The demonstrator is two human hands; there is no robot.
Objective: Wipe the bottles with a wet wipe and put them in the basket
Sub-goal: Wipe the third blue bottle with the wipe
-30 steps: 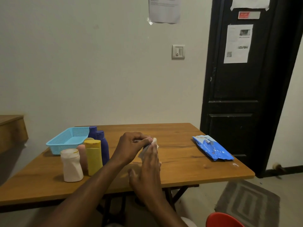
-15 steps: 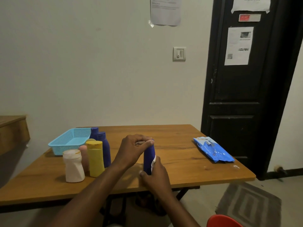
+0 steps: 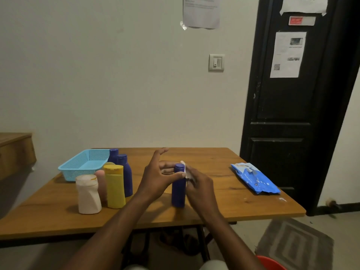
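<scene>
A dark blue bottle (image 3: 178,190) stands upright near the middle of the wooden table (image 3: 214,207). My left hand (image 3: 157,178) holds its upper part with thumb and one finger, the other fingers spread. My right hand (image 3: 198,189) presses a white wet wipe (image 3: 185,169) against the bottle's right side near the cap. At the left stand a white bottle (image 3: 88,194), a yellow bottle (image 3: 115,187), a pink bottle (image 3: 101,182) and two more dark blue bottles (image 3: 124,172). Behind them sits the light blue basket (image 3: 82,165), with nothing visible inside it.
A blue wet wipe pack (image 3: 254,178) lies at the table's right side. A black door (image 3: 292,106) stands to the right, a grey mat (image 3: 296,244) on the floor below. A red object (image 3: 270,263) shows at the bottom edge. Wooden furniture (image 3: 15,151) is at far left.
My right hand has slid the wipe up from the bottle's lower part to near the cap. My left hand's fingers have spread, leaving the bottle's body in view.
</scene>
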